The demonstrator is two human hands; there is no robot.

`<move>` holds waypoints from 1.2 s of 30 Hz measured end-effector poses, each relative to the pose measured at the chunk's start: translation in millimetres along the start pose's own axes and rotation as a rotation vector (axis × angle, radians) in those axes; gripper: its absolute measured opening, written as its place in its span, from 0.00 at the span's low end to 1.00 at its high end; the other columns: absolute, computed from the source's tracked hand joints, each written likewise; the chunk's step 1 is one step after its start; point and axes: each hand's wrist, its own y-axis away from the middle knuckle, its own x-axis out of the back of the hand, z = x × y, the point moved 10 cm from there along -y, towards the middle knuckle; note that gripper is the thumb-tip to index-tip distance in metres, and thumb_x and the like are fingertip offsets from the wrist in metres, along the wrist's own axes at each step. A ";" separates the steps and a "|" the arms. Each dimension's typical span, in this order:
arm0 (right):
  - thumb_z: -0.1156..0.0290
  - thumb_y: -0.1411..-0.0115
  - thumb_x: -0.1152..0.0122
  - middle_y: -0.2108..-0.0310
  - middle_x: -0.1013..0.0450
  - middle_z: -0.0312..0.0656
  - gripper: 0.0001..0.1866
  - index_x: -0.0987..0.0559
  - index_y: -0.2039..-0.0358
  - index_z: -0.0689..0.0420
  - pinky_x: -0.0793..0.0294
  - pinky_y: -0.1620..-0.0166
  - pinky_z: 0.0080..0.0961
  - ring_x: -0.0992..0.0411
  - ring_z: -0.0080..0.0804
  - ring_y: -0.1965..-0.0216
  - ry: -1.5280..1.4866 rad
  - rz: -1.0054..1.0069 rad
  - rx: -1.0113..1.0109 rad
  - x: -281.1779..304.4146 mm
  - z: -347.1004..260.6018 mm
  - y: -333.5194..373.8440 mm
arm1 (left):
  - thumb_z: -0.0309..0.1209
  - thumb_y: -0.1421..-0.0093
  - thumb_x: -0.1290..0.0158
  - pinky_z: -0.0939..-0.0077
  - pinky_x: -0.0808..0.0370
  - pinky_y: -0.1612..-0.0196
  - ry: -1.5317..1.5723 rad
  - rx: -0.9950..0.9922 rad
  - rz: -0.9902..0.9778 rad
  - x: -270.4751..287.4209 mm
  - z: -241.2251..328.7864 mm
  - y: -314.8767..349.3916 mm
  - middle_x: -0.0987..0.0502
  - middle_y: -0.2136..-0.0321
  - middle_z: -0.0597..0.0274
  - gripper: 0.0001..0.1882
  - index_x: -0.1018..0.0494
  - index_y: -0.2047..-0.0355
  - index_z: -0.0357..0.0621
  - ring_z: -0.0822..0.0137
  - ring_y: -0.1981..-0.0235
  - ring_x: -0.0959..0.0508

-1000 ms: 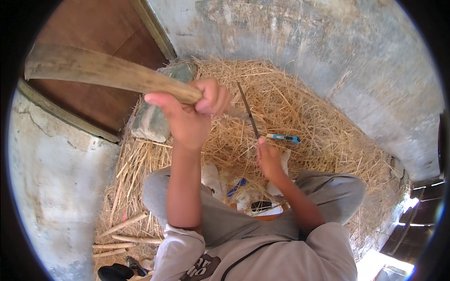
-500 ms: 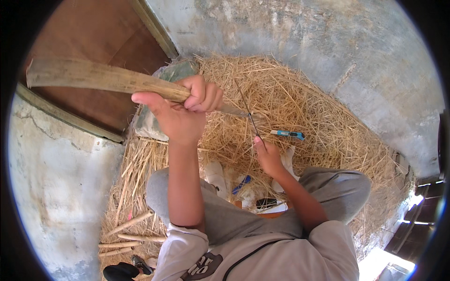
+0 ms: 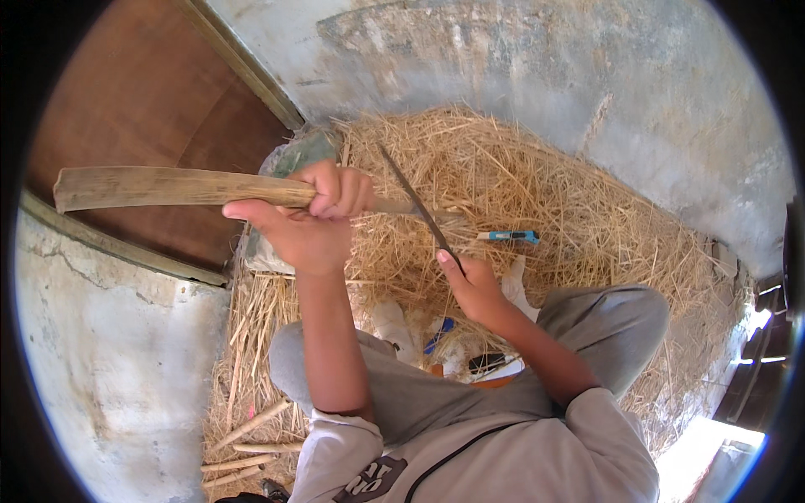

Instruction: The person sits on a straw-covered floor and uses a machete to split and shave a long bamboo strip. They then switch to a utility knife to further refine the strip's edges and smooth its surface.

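Note:
My left hand (image 3: 323, 220) is wrapped round a long, flat, pale-brown wooden strip (image 3: 168, 186), its thumb lying along the near edge. The wide end reaches out to the left, and the narrower end (image 3: 394, 205) sticks out right of my fist. My right hand (image 3: 476, 287) grips one end of a long, narrow, dark blade (image 3: 411, 191), whose exact kind I cannot make out. The blade slants up and left across the strip's narrow end; whether it touches the wood is not clear. A blue utility knife (image 3: 509, 236) lies on the straw just beyond my right hand.
Dry straw (image 3: 503, 176) covers the ground up to a worn grey wall (image 3: 537, 75). A brown door panel (image 3: 126, 101) stands at the left, with a greenish block (image 3: 293, 158) at its corner. Several sticks (image 3: 251, 423) lie at lower left. A blue item (image 3: 438, 334) rests between my feet.
The blade has tilted further left and now crosses the strip closer to my left hand. My left hand and the strip sit slightly lower and further left. The view has shifted a little.

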 end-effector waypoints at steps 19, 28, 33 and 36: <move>0.44 0.28 0.56 0.85 0.36 0.41 0.31 0.26 0.71 0.63 0.35 0.72 0.34 0.37 0.30 0.81 -0.053 -0.034 0.146 -15.4 -8.5 -0.4 | 0.88 0.57 0.77 0.76 0.55 0.76 0.054 -0.027 -0.018 5.1 5.5 14.6 0.51 0.89 0.75 0.46 0.51 0.84 0.54 0.74 0.83 0.56; 0.40 0.30 0.55 0.87 0.39 0.37 0.34 0.30 0.79 0.59 0.36 0.74 0.33 0.39 0.28 0.83 -0.283 -0.127 -0.373 -26.0 146.3 -38.0 | 0.87 0.56 0.74 0.73 0.54 0.75 0.111 -0.008 -0.015 20.0 4.9 13.9 0.51 0.87 0.74 0.46 0.50 0.84 0.53 0.73 0.83 0.54; 0.41 0.30 0.54 0.88 0.40 0.35 0.32 0.30 0.78 0.58 0.37 0.76 0.33 0.39 0.28 0.84 -0.276 -0.113 -0.220 -22.2 65.0 -17.5 | 0.88 0.60 0.64 0.73 0.52 0.73 0.114 0.013 -0.054 26.9 2.3 13.8 0.51 0.86 0.74 0.47 0.49 0.83 0.53 0.72 0.81 0.53; 0.41 0.30 0.56 0.87 0.35 0.42 0.32 0.25 0.76 0.59 0.35 0.75 0.35 0.34 0.33 0.83 0.017 -0.039 0.052 -19.8 22.0 -4.2 | 0.89 0.62 0.62 0.72 0.53 0.73 0.102 0.035 0.008 31.0 1.9 17.1 0.52 0.86 0.74 0.47 0.50 0.84 0.53 0.72 0.81 0.53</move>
